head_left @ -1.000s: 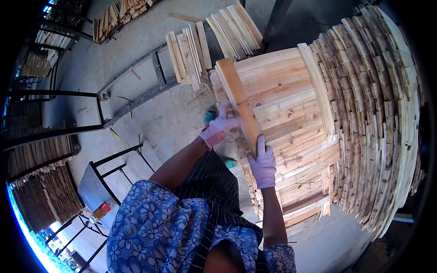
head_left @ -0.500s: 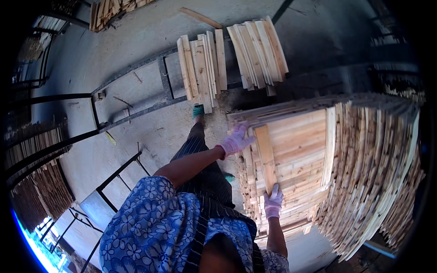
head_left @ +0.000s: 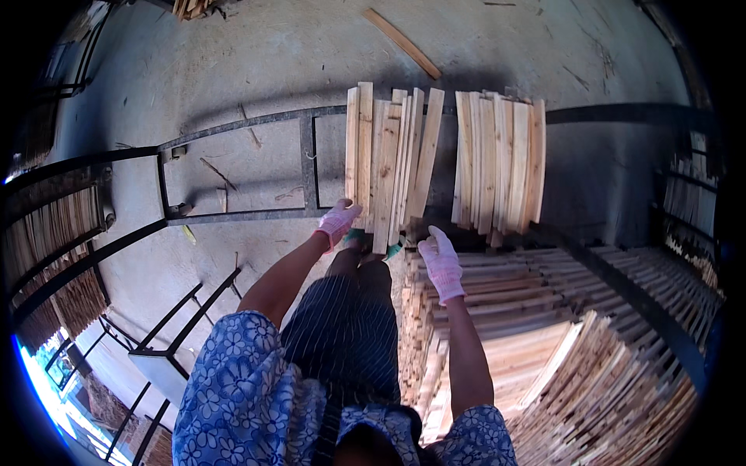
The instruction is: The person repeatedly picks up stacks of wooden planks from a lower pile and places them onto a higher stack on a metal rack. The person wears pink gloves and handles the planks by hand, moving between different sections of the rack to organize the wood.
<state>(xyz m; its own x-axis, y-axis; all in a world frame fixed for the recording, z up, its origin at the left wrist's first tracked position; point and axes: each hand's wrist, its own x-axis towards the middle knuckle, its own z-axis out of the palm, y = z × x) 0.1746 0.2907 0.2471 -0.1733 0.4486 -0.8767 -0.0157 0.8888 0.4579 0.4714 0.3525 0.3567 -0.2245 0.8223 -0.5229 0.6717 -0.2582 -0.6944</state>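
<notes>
Grey concrete floor (head_left: 233, 62) in the background, with stacked wood (head_left: 54, 221) at far left. Next along, a low black metal frame (head_left: 308, 159), with long rails and a crossbar.

Then the gloved left hand (head_left: 336, 224), just beside the lower left edge of the left bundle of slats (head_left: 386, 155); fingers apart and clamped on nothing, contact with the wood impossible to tell. Bundle laid across both rails, between the two hands but a little beyond, ends uneven, rightmost slat leaning. Farther off, a loose board (head_left: 400, 43) on the floor.

Next, the gloved right hand (head_left: 440, 260), empty, thumb and fingers apart, near the bundle's lower right corner. Beyond, a right bundle of slats (head_left: 501, 155) on the frame; nearer, a large wood pile (head_left: 614, 388).

To handle the slats well, probably best to bring both palms in at matching height, square up the leaning piece, press evenly from both sides, and keep clear of the neighbouring bundle.
</notes>
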